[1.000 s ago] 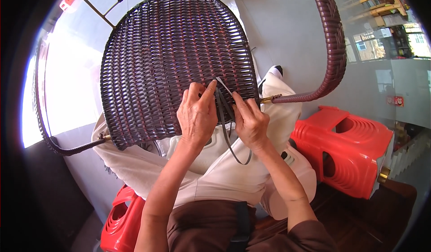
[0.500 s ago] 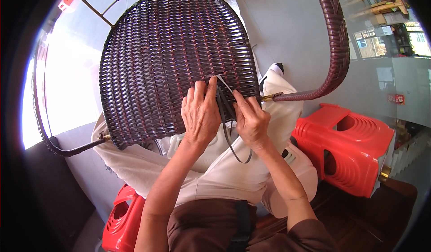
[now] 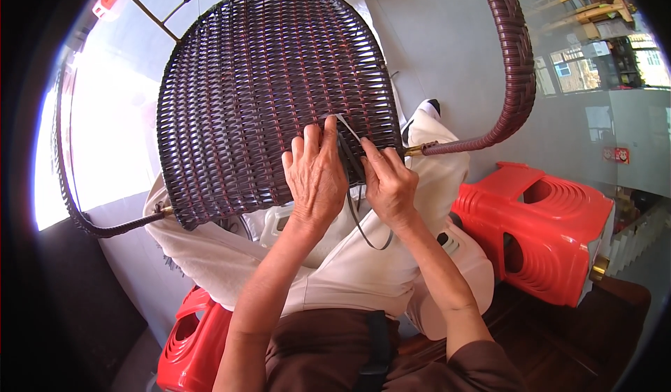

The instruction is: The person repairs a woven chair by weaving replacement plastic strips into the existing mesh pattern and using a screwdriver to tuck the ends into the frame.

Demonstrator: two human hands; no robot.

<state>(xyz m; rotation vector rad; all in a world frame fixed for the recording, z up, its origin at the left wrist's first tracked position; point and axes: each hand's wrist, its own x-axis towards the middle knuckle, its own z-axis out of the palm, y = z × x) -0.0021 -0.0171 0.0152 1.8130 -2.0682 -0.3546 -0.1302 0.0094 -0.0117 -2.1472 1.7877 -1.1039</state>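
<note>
As R hand (image 3: 391, 186) pinches pale strip (image 3: 351, 128) at lower end, strip slants up-left twd L hand (image 3: 316, 179); L grip unclear.

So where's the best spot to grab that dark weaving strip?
Probably pinch the bottom bend of the dark weaving strip, coming from the wearer's side. It's thin, and its loop hangs free there, away from the wicker panel; higher up it runs between the left hand and right hand.
</note>
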